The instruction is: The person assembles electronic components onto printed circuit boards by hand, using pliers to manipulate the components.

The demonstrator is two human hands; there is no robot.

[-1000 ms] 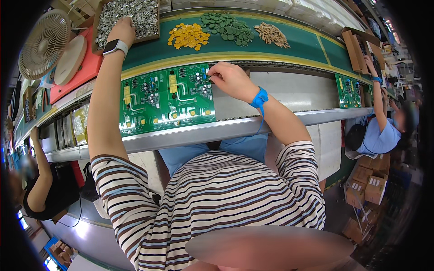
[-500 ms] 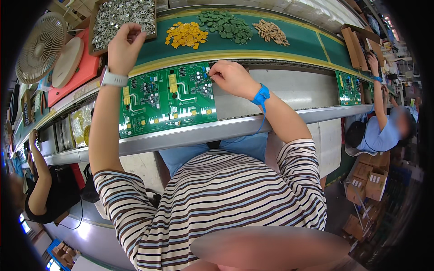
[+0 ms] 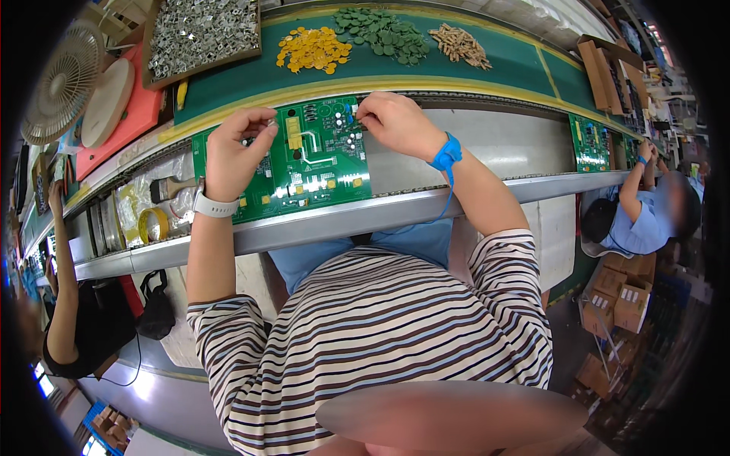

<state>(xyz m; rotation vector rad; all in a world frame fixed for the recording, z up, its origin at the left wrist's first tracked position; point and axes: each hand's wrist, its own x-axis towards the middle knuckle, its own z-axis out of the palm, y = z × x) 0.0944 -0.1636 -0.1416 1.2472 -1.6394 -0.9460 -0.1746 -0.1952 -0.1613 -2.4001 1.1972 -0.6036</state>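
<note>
A green circuit board (image 3: 323, 163) with small parts on it lies in the rail line in front of me. Over its left part, my left hand (image 3: 237, 156) is closed, with a small metal piece (image 3: 271, 122) pinched between thumb and fingers. At the board's upper right edge, the fingers of my right hand (image 3: 397, 125) are pressed together. Whatever they hold is too small to make out. The right wrist wears a blue strap (image 3: 447, 152) with a cord. Beyond the left hand stands a box of small metal pieces (image 3: 201, 34).
On the green belt lie piles of yellow disc parts (image 3: 312, 50), green disc parts (image 3: 384, 34) and tan cylindrical parts (image 3: 460, 45). A metal rail (image 3: 304, 215) runs along the near side. A brush (image 3: 171, 188) and tape roll (image 3: 153, 225) lie left. Co-workers sit at both sides.
My left hand has come down from the metal-piece box to the board's left part. The right hand stays at the board's upper right edge, shifted slightly. The right co-worker's arm has lowered.
</note>
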